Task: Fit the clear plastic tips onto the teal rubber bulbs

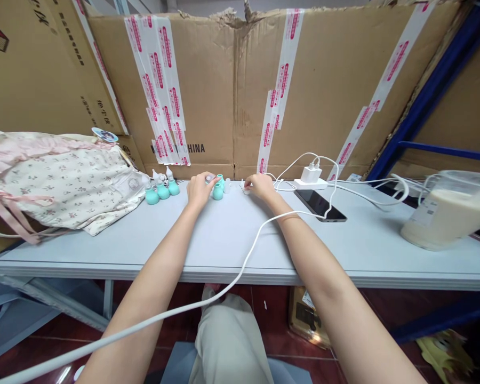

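My left hand [200, 189] is closed, thumb and fingers pinched around a small pale piece [210, 178] that is mostly hidden. Just to its right stand two teal squeeze bulbs, the front bulb [218, 192] and the rear bulb [221, 180], with a small clear cap [228, 185] beside them. My right hand [261, 185] is closed too, its fingertips on a small clear piece [246, 189] at the tabletop. Left of my left hand sits a cluster of several teal bulbs [162, 191], at least two topped by pale pointed tips [169, 172].
A white cable [248, 250] crosses in front of my right forearm. On the right are a charger [311, 173], a phone [320, 205] and a plastic tub of beige liquid [444, 216]. A floral bag [76, 181] lies left. Cardboard [208, 96] walls the table's [240, 240] back.
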Tool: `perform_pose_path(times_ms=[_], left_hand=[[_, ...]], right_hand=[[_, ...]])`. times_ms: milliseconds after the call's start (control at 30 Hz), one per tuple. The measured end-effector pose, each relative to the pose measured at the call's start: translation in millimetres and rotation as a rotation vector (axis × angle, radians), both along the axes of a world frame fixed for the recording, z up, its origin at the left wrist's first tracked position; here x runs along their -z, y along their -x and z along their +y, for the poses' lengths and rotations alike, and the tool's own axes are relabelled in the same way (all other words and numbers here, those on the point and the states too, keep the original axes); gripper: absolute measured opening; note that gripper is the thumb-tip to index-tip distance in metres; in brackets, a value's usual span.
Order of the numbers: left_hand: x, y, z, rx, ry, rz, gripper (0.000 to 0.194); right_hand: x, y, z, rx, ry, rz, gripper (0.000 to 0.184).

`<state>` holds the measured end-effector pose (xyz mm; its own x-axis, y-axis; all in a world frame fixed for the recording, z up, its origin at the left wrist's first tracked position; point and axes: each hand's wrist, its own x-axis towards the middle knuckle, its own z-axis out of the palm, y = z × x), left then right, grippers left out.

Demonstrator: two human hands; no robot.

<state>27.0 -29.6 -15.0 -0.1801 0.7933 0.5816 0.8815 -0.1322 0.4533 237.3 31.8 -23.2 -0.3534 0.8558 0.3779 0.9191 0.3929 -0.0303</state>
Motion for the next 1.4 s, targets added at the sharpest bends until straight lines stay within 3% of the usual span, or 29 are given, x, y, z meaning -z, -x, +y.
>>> perform_pose_path(times_ms=[367,1133,1233,1400], left_hand=[[2.2,0.3,2.7,0.057,-0.007,0.005,0.028],[3.2,-1.4,3.0,0.126,0.041,0.028,0.029],[1.9,-0.6,2.3,0.136,0.044,0.033,0.029],[-1.1,0.9,0.8,0.115,0.031,0.037,0.027]], right_hand=[[1.8,-1.6,-0.2,0.027,-0.006,0.043,0.016],[8.7,-2.2,0.9,0.026,-0.020,0.063,0.020],[7.8,-3.8,-0.7,0.015,-0.063,0.024,0.027],[-2.9,2.0,-11.6,0.013,-0.276,0.078,0.040]])
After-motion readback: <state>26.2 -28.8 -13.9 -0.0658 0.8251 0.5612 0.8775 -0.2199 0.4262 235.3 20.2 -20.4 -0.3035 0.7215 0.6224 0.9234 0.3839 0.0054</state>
